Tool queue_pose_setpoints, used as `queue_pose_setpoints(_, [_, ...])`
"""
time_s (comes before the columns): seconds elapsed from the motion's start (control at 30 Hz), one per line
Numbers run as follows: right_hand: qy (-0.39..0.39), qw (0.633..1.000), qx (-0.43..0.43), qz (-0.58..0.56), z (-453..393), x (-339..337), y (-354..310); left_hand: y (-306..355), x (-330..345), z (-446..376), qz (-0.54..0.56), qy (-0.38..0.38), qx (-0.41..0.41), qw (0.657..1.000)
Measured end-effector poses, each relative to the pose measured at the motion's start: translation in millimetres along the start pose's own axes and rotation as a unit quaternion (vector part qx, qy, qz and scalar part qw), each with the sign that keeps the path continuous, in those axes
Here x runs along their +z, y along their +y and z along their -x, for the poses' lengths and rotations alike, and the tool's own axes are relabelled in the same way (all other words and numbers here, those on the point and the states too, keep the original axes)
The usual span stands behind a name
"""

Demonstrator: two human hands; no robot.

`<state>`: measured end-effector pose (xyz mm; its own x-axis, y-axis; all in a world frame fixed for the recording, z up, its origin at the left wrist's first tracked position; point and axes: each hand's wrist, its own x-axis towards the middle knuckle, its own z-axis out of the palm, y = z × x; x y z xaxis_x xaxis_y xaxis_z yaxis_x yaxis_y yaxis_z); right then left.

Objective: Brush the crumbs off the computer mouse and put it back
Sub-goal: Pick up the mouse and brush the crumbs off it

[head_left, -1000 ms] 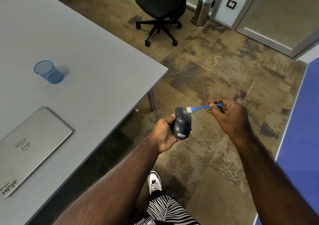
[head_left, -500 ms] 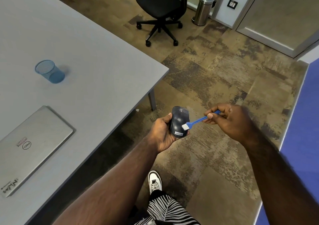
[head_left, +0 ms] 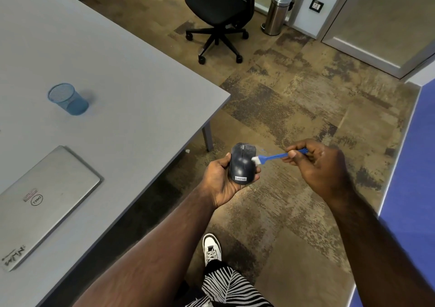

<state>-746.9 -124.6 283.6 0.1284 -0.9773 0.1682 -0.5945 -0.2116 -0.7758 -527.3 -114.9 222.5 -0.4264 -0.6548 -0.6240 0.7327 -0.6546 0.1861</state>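
Mouse [head_left: 242, 164] lies cupped in the left hand [head_left: 220, 182], out over the floor, just beside the table [head_left: 131, 90] edge. Right hand [head_left: 322, 165] pinches a blue brush [head_left: 270, 157], whose white bristles touch the mouse's right flank. With only the palm and fingertips cradling it, a firm stroke could likely tip the mouse to the floor. Its near end carries a label reading "Lenovo". Left of the hands, the laptop [head_left: 44, 200] shows a Dell badge.

left hand [head_left: 220, 182] hides the mouse [head_left: 242, 164] underside; laptop [head_left: 44, 203] cut off.
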Motion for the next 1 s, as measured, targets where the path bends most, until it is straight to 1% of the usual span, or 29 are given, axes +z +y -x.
queue_pose_setpoints(0.07, [-0.062,0.998,-0.005,-0.005,5.0,1.3,-5.2,1.5,-1.4,-0.8,0.005,-0.005,0.004,1.000])
queue_pose_setpoints(0.1, [-0.076,0.997,-0.007,0.001,7.0,3.4,-6.7,2.4,-1.7,-1.2,0.001,-0.008,0.006,1.000])
queue_pose_setpoints(0.13, [-0.066,0.998,-0.005,0.005,7.5,4.8,-6.1,3.1,-1.4,-1.4,-0.003,-0.006,0.008,1.000])
queue_pose_setpoints(0.23, [0.011,1.000,0.022,-0.008,5.6,5.0,-1.4,3.4,-0.6,-1.2,0.001,0.001,0.003,1.000])
queue_pose_setpoints(0.37, [0.007,1.000,0.000,-0.001,4.6,7.8,-3.3,3.8,-3.2,0.0,-0.007,0.008,0.007,1.000])
queue_pose_setpoints(0.5, [0.069,0.996,0.048,0.028,-6.2,9.8,-0.8,1.2,-3.6,3.3,-0.014,-0.036,-0.025,0.999])
queue_pose_setpoints(0.53, [0.068,0.996,0.045,0.025,-7.7,11.1,-1.9,0.4,-3.3,3.4,-0.016,-0.043,-0.031,0.998])
queue_pose_setpoints(0.63, [0.030,0.999,0.015,0.028,-7.3,15.2,-8.9,-0.4,-2.7,3.2,-0.026,-0.042,-0.034,0.998])
queue_pose_setpoints(0.77, [0.062,0.995,0.037,0.068,-12.0,11.7,-3.9,0.6,-2.8,7.4,-0.051,-0.033,-0.033,0.998])
queue_pose_setpoints(0.9, [0.008,0.999,0.013,0.029,-7.6,11.8,-10.4,1.5,-1.7,7.1,-0.076,-0.005,-0.025,0.997])
queue_pose_setpoints(0.93, [0.009,0.999,0.015,0.039,-8.1,12.0,-10.4,1.6,-1.5,6.8,-0.080,-0.001,-0.023,0.997])
queue_pose_setpoints(1.0, [0.037,0.996,0.032,0.081,-11.4,11.7,-8.4,0.2,-0.5,6.8,-0.085,0.003,-0.024,0.996])
